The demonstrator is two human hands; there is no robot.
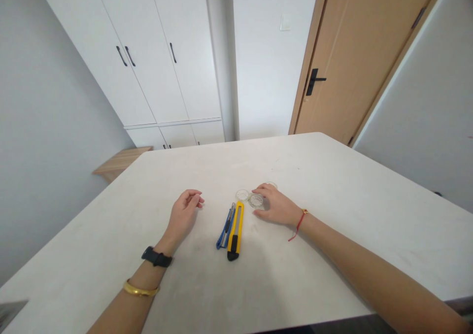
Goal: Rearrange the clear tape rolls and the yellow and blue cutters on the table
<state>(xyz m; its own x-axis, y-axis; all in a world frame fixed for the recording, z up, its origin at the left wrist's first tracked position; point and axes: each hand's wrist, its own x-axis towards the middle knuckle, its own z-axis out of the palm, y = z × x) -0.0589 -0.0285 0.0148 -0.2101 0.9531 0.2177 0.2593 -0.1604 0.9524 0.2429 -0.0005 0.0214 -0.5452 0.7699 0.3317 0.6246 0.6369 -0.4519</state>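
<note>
My right hand (275, 207) reaches over a clear round plastic disc (256, 200), its thumb and fingers at opposite edges of it. A second clear disc (242, 195) lies just to the left, beside the first one. Behind my right hand's knuckles shows part of a third disc (272, 183). My left hand (185, 208) rests at the table's left-centre, fingers curled in towards the thumb, with nothing visible in them. Between the hands lie a yellow utility knife (238, 225) with a black slider and, close against its left side, a blue utility knife (226, 227).
Everything lies on a broad pale table (111, 235). Past its far edge stand white cupboards (166, 78) and a wooden door (354, 53) with a black handle. A low wooden surface (120, 161) is beyond the table's left corner.
</note>
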